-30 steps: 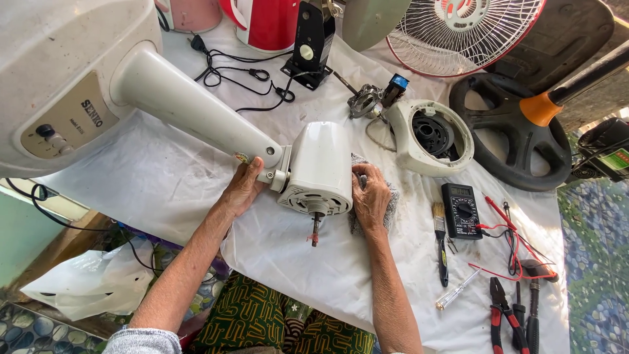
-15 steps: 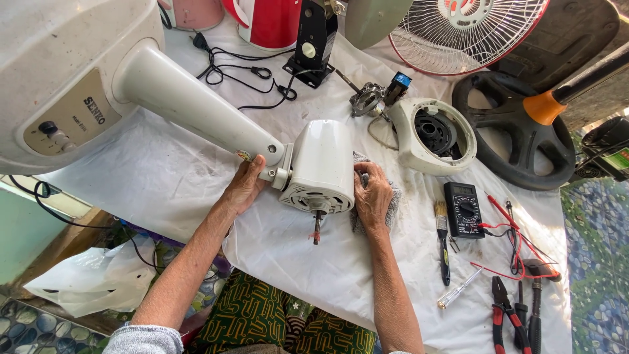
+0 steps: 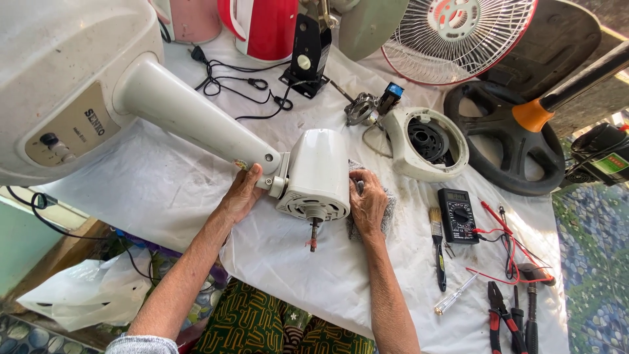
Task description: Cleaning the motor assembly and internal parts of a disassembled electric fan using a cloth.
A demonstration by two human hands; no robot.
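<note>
A white cloth (image 3: 164, 190) covers the table (image 3: 78, 239), whose wooden edge shows at its left. Blue pebble-patterned floor (image 3: 590, 262) lies past the right edge. Bright daylight falls across everything.

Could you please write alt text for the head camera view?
Two bare hands, left hand and right hand, grip a white fan motor housing on a white cloth-covered table, its shaft pointing toward the person. A multimeter, brush and pliers lie to the right.

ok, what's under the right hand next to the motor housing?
A grey cloth shows past the right hand, lying on the white sheet beside the motor housing. How far it runs beneath the palm is covered.
</note>
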